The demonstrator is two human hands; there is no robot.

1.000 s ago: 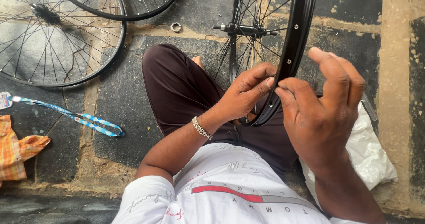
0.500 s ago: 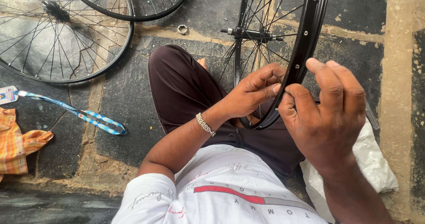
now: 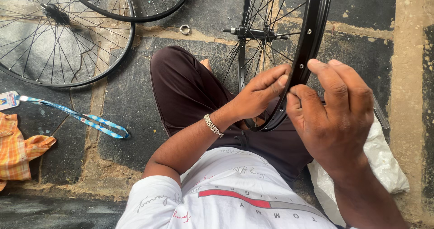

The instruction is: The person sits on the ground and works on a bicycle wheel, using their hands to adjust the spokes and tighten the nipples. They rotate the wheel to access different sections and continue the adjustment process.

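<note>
We sit on a dark stone floor with pale, worn joints. Upright between our knees stands a black bicycle wheel rim, its spokes running to a hub and axle in the middle. Our left hand pinches the rim's lower edge from the spoke side, fingertips closed on the metal, a silver bracelet at the wrist. Our right hand sits just across the rim, thumb and forefinger drawn together at the rim's outer face; whether they hold something small we cannot tell. Under that arm lies a white plastic bag. Further left on the floor lie two more spoked wheels, overlapping, with a small metal ring near them. A blue patterned lanyard with a card and an orange checked cloth rest at the left edge.
</note>
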